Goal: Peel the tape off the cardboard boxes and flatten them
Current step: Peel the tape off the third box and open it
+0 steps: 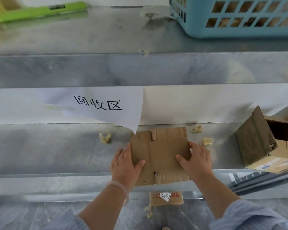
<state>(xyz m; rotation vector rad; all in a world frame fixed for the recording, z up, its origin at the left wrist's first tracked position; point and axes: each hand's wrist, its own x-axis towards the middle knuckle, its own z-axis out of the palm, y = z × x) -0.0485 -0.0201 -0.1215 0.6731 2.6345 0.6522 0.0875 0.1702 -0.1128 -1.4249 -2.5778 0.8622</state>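
Galvanised steel shelving fills the view, and on its lower shelf (pixel 56 151) a person holds a flattened box (pixel 160 155) between both hands. The left hand (pixel 125 163) clasps the card's left edge, thumb laid over the top face and fingers running along the side. The right hand (pixel 198 161) mirrors it on the opposite edge. Each grip is narrow, closed on the thin board, apparently so the sheet can be steered flat and square onto the metal.

The board lies between the two grips, its near flaps overhanging the shelf's front lip. Its far corner is tucked under the curled corner of a paper sign (pixel 98 105) marked 回收区, a recycling area, which likely explains why the card is being laid here. No tape shows on its upper face, so this box looks finished bar the setting down.

Crumpled tape scraps (pixel 105 137) lie just beyond the left grip and just beyond the right one. Well to the right of the right grip an open box (pixel 256 143) lies tipped on its side, flaps raised, probably the next to be stripped and pressed flat. Below the grips a labelled box (pixel 166 199) sits on a lower level. Far above them, on the upper shelf, a blue basket (pixel 239 30) stands to the right and a green cutter (pixel 40 11) to the left.
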